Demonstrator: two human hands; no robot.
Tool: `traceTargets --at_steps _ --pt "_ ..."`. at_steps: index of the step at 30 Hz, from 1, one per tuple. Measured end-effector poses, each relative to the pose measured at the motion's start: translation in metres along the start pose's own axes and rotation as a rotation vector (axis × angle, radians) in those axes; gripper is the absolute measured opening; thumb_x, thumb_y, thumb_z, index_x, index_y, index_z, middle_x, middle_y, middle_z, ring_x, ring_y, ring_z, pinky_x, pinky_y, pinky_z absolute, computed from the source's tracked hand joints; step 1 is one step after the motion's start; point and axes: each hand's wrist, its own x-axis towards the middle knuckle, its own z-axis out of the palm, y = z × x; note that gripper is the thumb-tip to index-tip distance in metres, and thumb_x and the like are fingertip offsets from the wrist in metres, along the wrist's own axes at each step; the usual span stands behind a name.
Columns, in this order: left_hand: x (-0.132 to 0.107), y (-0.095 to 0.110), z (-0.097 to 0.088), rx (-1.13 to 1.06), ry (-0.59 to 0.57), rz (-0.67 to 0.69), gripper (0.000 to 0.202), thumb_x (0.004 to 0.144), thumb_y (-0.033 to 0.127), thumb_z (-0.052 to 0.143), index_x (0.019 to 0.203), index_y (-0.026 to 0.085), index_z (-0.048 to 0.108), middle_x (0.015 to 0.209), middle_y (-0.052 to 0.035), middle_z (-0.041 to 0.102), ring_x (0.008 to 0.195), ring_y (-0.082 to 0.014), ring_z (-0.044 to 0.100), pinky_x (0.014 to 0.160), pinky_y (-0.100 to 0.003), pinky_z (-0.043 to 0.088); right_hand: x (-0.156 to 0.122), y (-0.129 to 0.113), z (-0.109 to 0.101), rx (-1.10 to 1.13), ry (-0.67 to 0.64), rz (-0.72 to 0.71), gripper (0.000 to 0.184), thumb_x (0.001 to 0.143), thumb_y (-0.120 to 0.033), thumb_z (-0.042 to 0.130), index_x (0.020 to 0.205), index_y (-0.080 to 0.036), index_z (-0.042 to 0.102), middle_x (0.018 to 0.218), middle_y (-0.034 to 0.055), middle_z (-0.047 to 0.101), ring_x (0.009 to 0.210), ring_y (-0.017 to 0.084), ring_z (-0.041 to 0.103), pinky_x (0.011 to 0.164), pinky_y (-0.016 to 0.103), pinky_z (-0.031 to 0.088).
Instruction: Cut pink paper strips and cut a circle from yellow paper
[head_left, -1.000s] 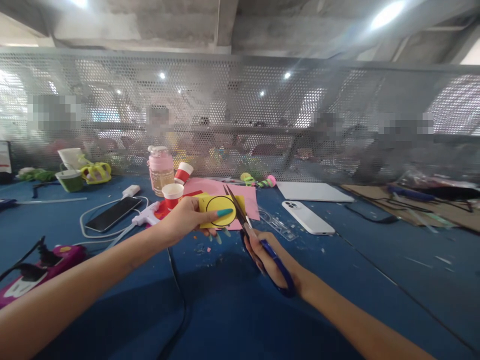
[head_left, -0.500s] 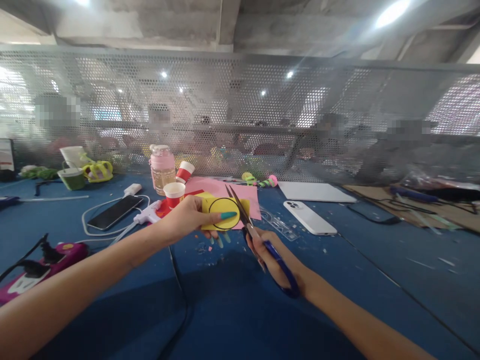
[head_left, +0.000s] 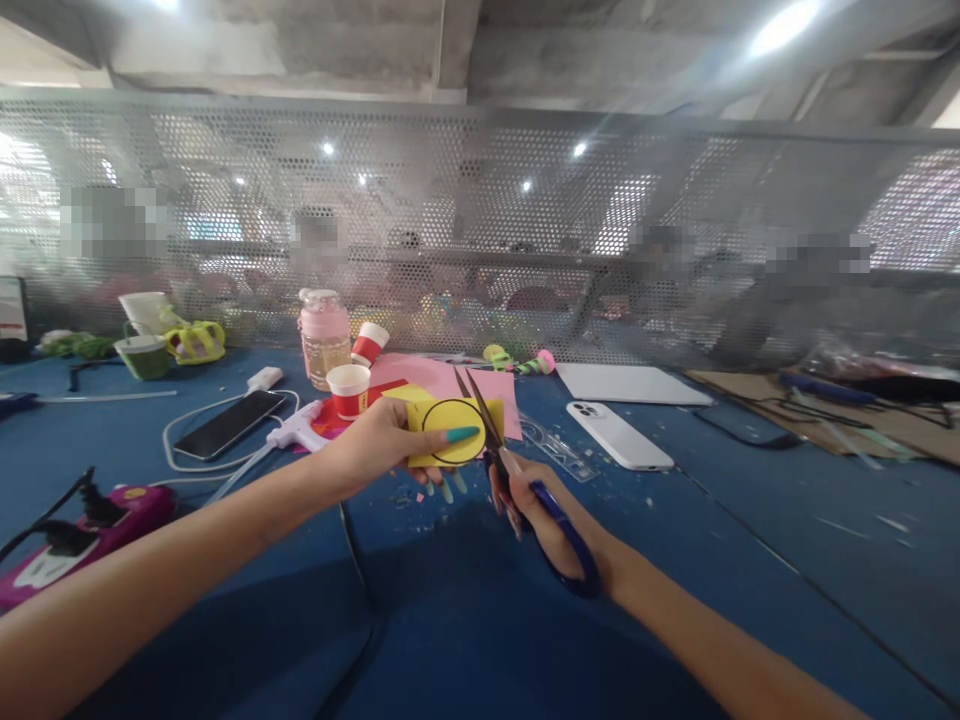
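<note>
My left hand pinches a piece of yellow paper with a black circle drawn on it, the thumb lying over the circle. My right hand is closed round the blue handles of a pair of scissors. The scissor blades are a little apart and cross the right side of the paper, close to the circle's edge. Pink paper lies on the table behind, and a red and white paper cup stands beyond my left hand.
On the left are a black phone, a hot glue gun, a purple power strip and a pink bottle. To the right lie a white phone, a clear stencil ruler and cardboard. A perforated metal screen runs behind.
The yellow paper and my left hand have shifted slightly to the right and down. The scissor blades have closed a little. The things on the table stay where they were.
</note>
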Motion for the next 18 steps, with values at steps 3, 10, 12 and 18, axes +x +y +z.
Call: traceTargets --at_steps 3,10,12,18 --pt "0.0 -0.001 0.0 0.004 -0.007 0.001 0.021 0.061 0.031 0.072 0.067 0.013 0.063 0.054 0.0012 0.063 0.04 -0.0064 0.053 0.041 -0.017 0.04 0.0 -0.002 0.0 -0.006 0.008 -0.01 0.051 0.08 -0.067 0.021 0.067 -0.02 0.038 0.058 -0.0034 0.039 0.043 0.009 0.04 0.042 0.023 0.036" --pt "0.001 0.0 -0.002 0.013 -0.035 0.037 0.019 0.062 0.029 0.071 0.064 0.013 0.063 0.05 0.0014 0.062 0.038 -0.0057 0.052 0.041 -0.017 0.04 0.001 -0.008 -0.002 -0.1 0.023 -0.029 0.051 0.082 -0.065 0.02 0.068 -0.021 0.04 0.057 -0.0026 0.038 0.046 0.011 0.039 0.043 0.025 0.033" --pt "0.001 0.0 -0.003 0.015 -0.034 0.044 0.018 0.061 0.028 0.072 0.065 0.012 0.063 0.05 0.0016 0.062 0.038 -0.0057 0.052 0.04 -0.017 0.04 0.001 -0.008 -0.003 -0.104 0.016 -0.029 0.051 0.082 -0.065 0.019 0.068 -0.021 0.039 0.055 -0.003 0.038 0.045 0.011 0.039 0.043 0.025 0.032" --pt "0.001 0.001 -0.005 0.036 -0.028 0.034 0.017 0.062 0.025 0.07 0.066 0.011 0.062 0.051 0.0016 0.063 0.037 -0.0054 0.052 0.039 -0.017 0.04 0.001 -0.011 -0.004 -0.119 -0.01 -0.009 0.052 0.08 -0.068 0.018 0.066 -0.022 0.037 0.051 -0.0038 0.037 0.043 0.011 0.038 0.042 0.024 0.032"
